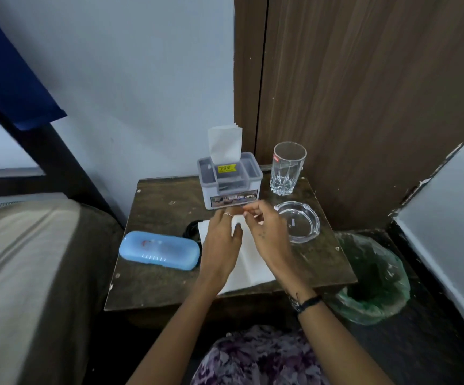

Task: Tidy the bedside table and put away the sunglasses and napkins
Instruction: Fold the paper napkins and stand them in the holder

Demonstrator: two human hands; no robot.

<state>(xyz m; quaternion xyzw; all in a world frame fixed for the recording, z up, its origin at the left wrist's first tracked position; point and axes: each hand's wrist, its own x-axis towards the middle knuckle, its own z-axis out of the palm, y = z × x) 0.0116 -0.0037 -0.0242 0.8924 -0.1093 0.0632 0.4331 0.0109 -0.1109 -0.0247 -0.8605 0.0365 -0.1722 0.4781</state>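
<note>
A white napkin point(248, 263) lies flat on the dark wooden bedside table point(155, 284). My left hand point(222, 240) rests flat on the napkin, fingers spread. Just above the napkin's far edge my right hand point(267, 229) hovers with fingers curled; whether it pinches the paper I cannot tell. Black sunglasses point(191, 230) peek out from under the napkin's left edge, mostly hidden. A light blue glasses case point(159, 250) lies shut at the table's left. Behind my hands stands a grey napkin box point(229, 180) with a white napkin point(224, 144) sticking up out of it.
A clear drinking glass point(287, 168) stands at the back right, with a glass ashtray point(301, 220) in front of it. A bin lined with a green bag point(375, 282) sits on the floor to the right. A bed point(22, 273) borders the left, a wooden panel point(364, 93) stands behind.
</note>
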